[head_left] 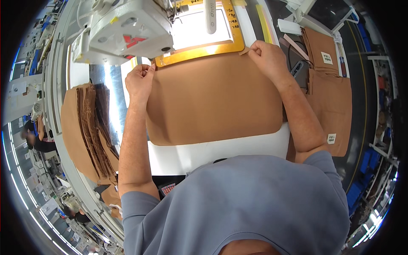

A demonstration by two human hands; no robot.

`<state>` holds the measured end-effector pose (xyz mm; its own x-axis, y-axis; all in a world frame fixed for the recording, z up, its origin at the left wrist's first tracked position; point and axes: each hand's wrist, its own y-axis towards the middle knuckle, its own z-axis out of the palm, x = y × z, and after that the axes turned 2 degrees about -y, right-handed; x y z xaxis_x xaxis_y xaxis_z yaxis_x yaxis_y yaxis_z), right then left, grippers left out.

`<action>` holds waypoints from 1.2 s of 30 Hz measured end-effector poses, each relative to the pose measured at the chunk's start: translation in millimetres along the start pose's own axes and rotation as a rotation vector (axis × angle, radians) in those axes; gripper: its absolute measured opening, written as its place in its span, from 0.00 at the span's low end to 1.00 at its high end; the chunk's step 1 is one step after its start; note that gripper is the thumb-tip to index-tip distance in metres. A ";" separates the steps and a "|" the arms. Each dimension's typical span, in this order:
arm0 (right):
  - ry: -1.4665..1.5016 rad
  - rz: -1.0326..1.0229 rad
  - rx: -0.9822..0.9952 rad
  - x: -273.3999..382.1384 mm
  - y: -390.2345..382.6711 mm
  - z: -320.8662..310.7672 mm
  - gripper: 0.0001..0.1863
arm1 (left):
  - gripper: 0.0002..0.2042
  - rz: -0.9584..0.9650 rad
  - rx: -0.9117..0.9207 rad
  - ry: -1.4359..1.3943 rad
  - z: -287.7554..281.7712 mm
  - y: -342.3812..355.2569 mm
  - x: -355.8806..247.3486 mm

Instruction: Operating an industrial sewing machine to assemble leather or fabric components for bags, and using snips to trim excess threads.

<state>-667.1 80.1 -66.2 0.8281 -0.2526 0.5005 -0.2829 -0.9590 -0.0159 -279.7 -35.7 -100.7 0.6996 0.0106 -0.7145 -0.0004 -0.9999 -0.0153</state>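
Smooth brown panel (216, 100), lower corners rounded

The top edge crops the white machine (123, 36) and yellow frame (204, 52); a left-side co-worker (43, 144) is blurred.

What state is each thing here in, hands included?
Brown panel, spread out
Left grip, pinching its far left corner
Right grip, pinching its far right corner
Machine, unclear whether running
Yellow frame, partly hidden by the machine
Left pile, stacked unevenly
Right pieces, lying labels up
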 end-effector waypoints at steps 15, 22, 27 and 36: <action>-0.147 -0.179 -0.217 -14.4 170.5 14.3 0.16 | 0.14 0.422 -0.038 0.556 -1.7 162.5 83.7; -0.232 -0.174 -0.363 -20.8 231.4 27.7 0.17 | 0.15 0.359 0.012 0.604 -20.1 219.2 98.8; -0.163 -0.160 -0.473 -20.7 230.9 15.4 0.16 | 0.16 0.319 0.044 0.622 -36.6 233.2 105.9; 0.039 -0.545 -0.417 -42.2 70.8 -25.5 0.07 | 0.18 0.444 -0.023 0.469 -36.0 115.7 71.2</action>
<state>-734.4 26.1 -66.4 0.8894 0.2638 0.3732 -0.0004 -0.8162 0.5778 -204.2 -151.0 -128.2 0.8745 -0.4047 -0.2675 -0.3499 -0.9081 0.2300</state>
